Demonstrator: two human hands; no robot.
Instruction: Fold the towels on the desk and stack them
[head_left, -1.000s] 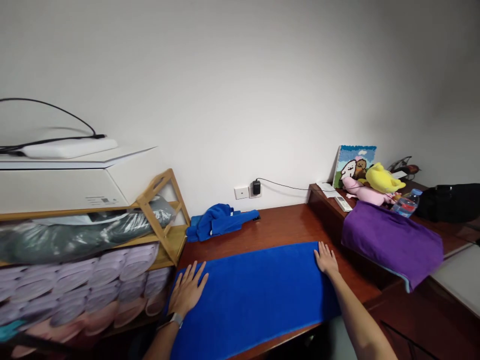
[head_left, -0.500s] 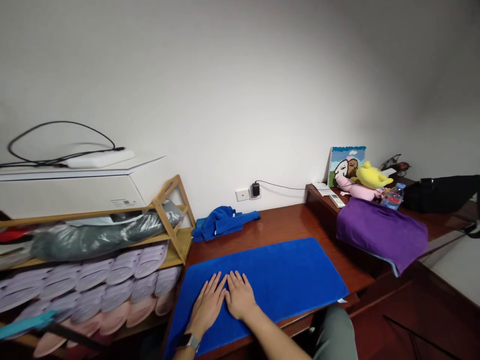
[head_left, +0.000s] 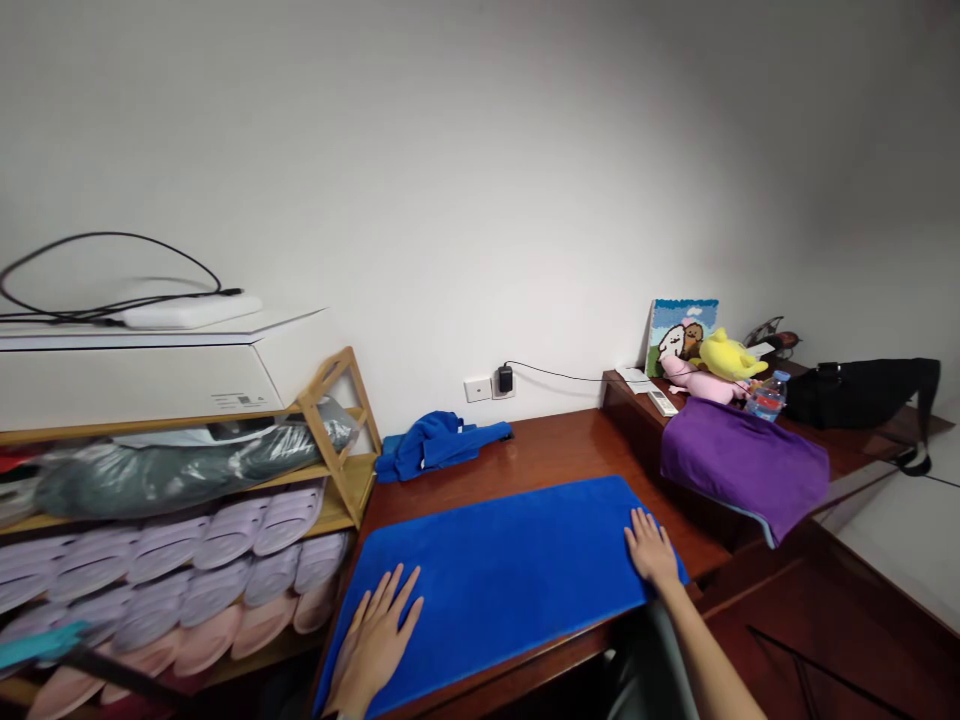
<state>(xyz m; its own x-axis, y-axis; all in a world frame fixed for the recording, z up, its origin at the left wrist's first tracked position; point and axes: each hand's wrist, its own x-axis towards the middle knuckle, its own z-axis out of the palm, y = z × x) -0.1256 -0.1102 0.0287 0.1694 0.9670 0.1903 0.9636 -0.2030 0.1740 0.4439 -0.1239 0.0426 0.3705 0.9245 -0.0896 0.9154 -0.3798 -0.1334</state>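
Along the near side of the counter [head_left: 555,450], a blue cloth [head_left: 517,560] lies spread out as one broad piece, its far edge fairly straight and its surface mostly smooth. The left hand [head_left: 375,640] is palm down near the cloth's left end, fingers spread; the right hand [head_left: 651,550] is at the right end, also palm down, with its fingers a little apart. Neither hand pinches the fabric, and how hard they press, if at all, cannot be told.

As far as the view shows, the opening out looks done, and the smoothing looks nearly complete, with perhaps slight evening left near the edges under the hands. No folded-over part can be made out in it. Behind it, near the wall, a bunched blue garment or cloth [head_left: 435,445] sits crumpled and looks unworked. On the right, a purple cloth [head_left: 742,460] hangs partly over the edge of the raised surface [head_left: 832,440], close to a plastic bottle [head_left: 766,398] and a pink plush toy [head_left: 705,383]
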